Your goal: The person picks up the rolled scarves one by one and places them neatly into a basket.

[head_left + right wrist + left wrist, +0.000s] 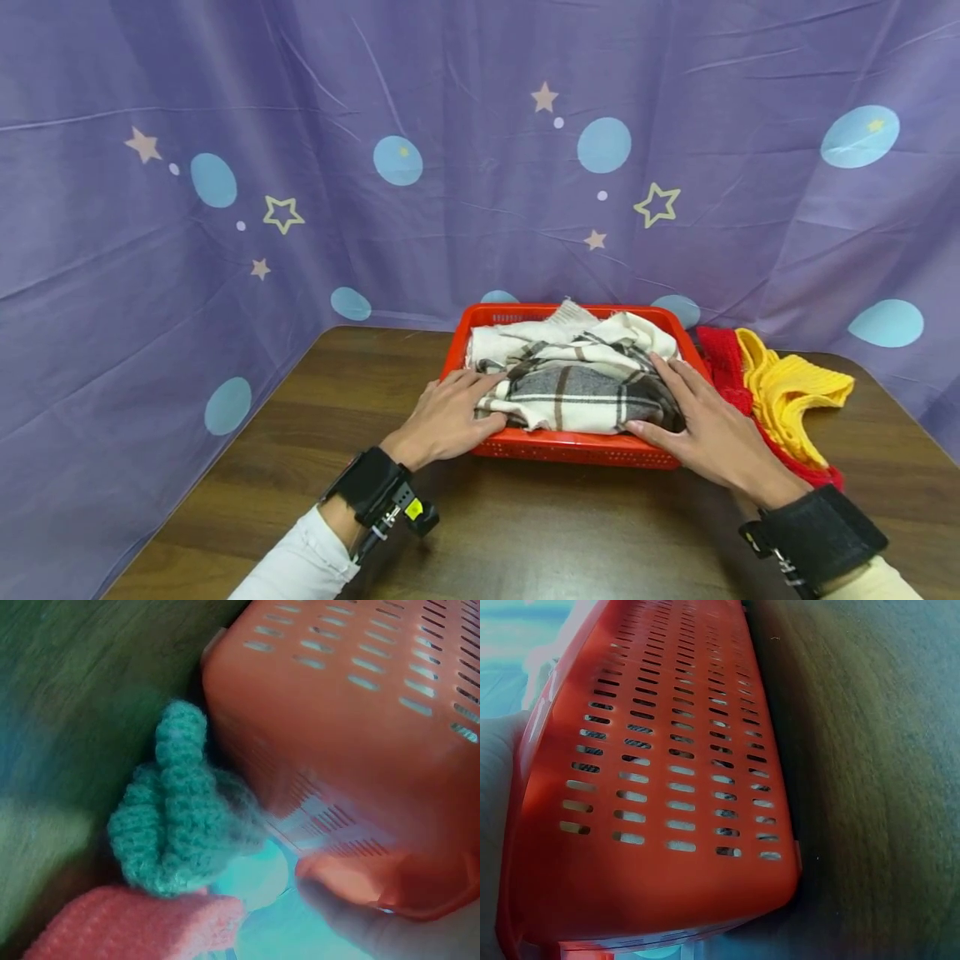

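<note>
A red plastic basket [577, 450] holds a plaid scarf [570, 392] in white, grey and brown, with white cloth [502, 342] behind it. At the basket's front left corner, my left hand [453, 417] rests over the rim, its fingers and thumb touching the scarf's edge. On the opposite side my right hand [712, 425] lies over the front right corner, index finger and thumb spread on the scarf. In the right wrist view a finger [337, 907] shows beside the basket's rim. The left wrist view shows mostly the basket's slotted wall [660, 825].
To the basket's right lie a yellow knitted piece [802, 387] and a red knitted piece [723, 362]. A green-looking knitted bundle [176, 817] sits close against the basket in the right wrist view. Behind the wooden table [315, 417] hangs a purple curtain [480, 208].
</note>
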`<state>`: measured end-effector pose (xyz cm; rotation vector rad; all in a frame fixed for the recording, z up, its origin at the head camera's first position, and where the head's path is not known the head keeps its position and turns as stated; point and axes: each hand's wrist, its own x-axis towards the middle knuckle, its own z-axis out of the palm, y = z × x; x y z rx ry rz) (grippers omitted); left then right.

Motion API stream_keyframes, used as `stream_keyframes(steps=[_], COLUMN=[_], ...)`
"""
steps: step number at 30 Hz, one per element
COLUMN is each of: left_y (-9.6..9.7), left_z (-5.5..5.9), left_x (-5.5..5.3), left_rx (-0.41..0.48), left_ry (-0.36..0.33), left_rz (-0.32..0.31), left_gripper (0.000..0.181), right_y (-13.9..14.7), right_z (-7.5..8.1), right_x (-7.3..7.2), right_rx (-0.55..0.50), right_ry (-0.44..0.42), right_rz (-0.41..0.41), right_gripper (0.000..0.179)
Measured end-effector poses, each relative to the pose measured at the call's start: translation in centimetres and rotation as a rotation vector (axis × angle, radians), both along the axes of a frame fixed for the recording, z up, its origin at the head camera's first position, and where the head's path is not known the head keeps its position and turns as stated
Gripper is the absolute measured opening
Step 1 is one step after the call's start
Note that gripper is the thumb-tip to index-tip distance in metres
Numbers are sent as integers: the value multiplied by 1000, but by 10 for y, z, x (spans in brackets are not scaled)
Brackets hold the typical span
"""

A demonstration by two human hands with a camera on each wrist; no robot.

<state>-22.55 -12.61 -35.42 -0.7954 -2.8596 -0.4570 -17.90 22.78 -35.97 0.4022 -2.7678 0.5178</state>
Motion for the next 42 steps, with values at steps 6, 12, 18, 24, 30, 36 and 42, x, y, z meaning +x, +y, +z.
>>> stream_keyframes(steps=[6, 12, 18, 24, 30, 36, 42], left_y=[0, -1, -1, -1, -1, 0, 0], left_z=[0, 0, 1, 0, 0, 0, 0], left_x=[0, 1, 0, 0, 2, 1, 1], left_rx=[-8, -7, 3, 0, 6, 7, 7], left_ry=[-3, -3, -19, -13, -18, -16, -16], left_rz=[0, 5, 11, 12, 13, 17, 21], left_gripper=[67, 68, 66, 66, 66, 65, 66], right_y=[1, 1, 1, 1, 0, 2, 3], right_z=[-1, -2, -3, -2, -2, -5, -5], right_x=[0, -1, -1, 1, 1, 1, 2], right_rx=[2, 6, -26, -42, -19, -21, -40], right_ry=[-31, 19, 56, -8, -17, 63, 41], right_rz=[-20, -13, 5, -23, -32, -7, -11], right_gripper=[97, 75, 82, 101, 88, 65, 87])
